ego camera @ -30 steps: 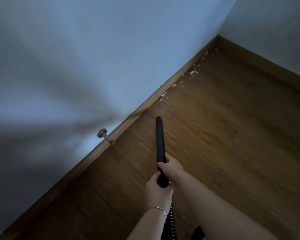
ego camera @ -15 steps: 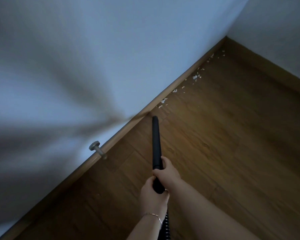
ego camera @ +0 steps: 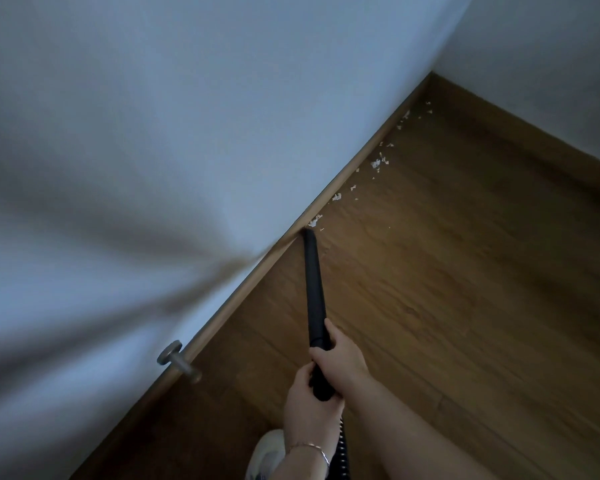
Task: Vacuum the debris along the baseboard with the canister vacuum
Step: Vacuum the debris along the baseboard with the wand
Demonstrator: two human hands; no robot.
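Note:
A black vacuum wand points away from me, its tip at the wooden baseboard just short of the nearest white debris. More white debris scraps trail along the baseboard toward the far corner. My right hand grips the wand higher up. Below it, my left hand, with a bracelet on the wrist, holds the wand's lower end. A ribbed black hose hangs below my hands. The canister is out of view.
A metal door stopper sticks out from the baseboard at the lower left. A white wall rises above the baseboard and a second wall meets it at the far corner. My white shoe stands on the wood floor.
The wand has pushed forward along the floor, and its tip now reaches the baseboard beside the first scraps. The view has shifted, bringing my shoe into sight.

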